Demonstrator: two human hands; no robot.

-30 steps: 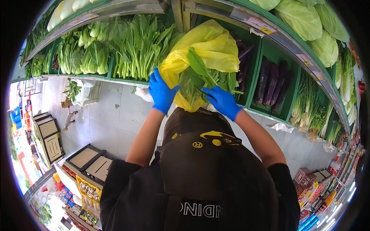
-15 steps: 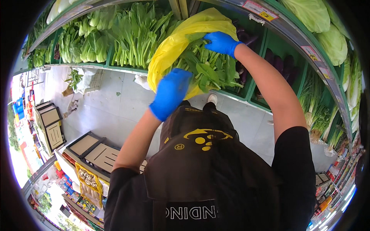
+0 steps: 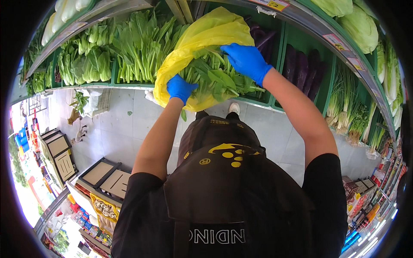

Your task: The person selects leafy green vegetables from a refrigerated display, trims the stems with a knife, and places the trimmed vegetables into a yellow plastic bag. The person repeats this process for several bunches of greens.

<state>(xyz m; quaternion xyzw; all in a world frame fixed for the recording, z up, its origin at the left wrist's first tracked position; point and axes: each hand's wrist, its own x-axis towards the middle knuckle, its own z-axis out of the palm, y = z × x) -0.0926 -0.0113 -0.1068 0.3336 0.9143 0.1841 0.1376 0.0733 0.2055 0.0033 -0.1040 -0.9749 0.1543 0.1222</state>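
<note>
Two blue-gloved hands on greens: my left hand [image 3: 180,88] grips yellow bag [image 3: 202,36] rim, my right hand [image 3: 246,60] lies spread on leafy greens [image 3: 215,79] inside, above green shelf crate [image 3: 262,101].

Yellow bag [image 3: 202,38] filled its green crate [image 3: 275,64], leafy bunches [image 3: 137,47] crowded its left, aubergines [image 3: 301,69] its right, shelf rail [image 3: 318,26] overhung above, open floor [image 3: 129,124] lay below.

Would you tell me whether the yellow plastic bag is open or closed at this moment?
Open: the yellow bag gapes, leafy greens spilling from its mouth, left hand below and right hand on top.
</note>
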